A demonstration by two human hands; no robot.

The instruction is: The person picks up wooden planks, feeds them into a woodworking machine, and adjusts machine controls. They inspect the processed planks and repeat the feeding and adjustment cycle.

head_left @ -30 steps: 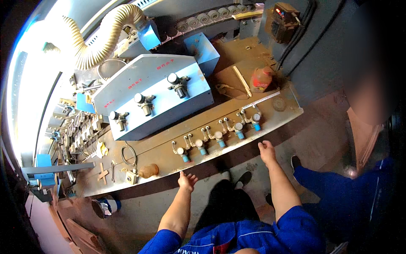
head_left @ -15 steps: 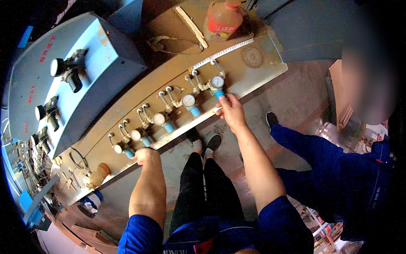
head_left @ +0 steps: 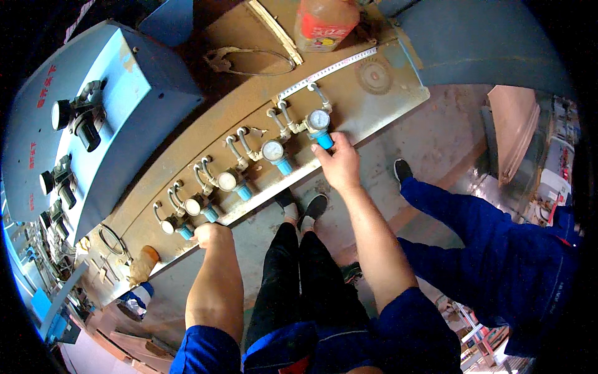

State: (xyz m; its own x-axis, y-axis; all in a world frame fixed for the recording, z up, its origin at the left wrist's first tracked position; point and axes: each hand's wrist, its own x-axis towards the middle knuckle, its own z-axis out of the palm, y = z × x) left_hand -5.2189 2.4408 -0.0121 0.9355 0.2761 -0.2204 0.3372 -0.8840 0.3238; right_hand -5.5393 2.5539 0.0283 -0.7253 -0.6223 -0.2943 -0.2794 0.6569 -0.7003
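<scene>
Several pressure regulators with round dial gauges and blue knobs stand in a row along the front of a long brown metal bench [head_left: 398, 81]. My right hand [head_left: 341, 163] is closed round the blue knob [head_left: 323, 141] of the rightmost regulator, thumb on its near left side; that regulator's gauge [head_left: 319, 118] faces up. At the left end, my left hand [head_left: 213, 235] has its fingers bent at the blue knob [head_left: 185, 231] of the leftmost regulator; the back of the hand hides part of the grip. Between my hands are other regulators, such as the one with this gauge [head_left: 273, 150].
A blue-grey machine housing [head_left: 118, 68] with black regulators stands at the left. A measuring tape [head_left: 336, 67], a wire loop [head_left: 261, 62] and a red-labelled jug [head_left: 327, 25] lie behind the row. On the right a co-worker in blue [head_left: 492, 243] stands close.
My right hand has turned slightly, its thumb now lower on the knob's left side. My left hand stays at the leftmost knob. The whole view has shifted a little.
</scene>
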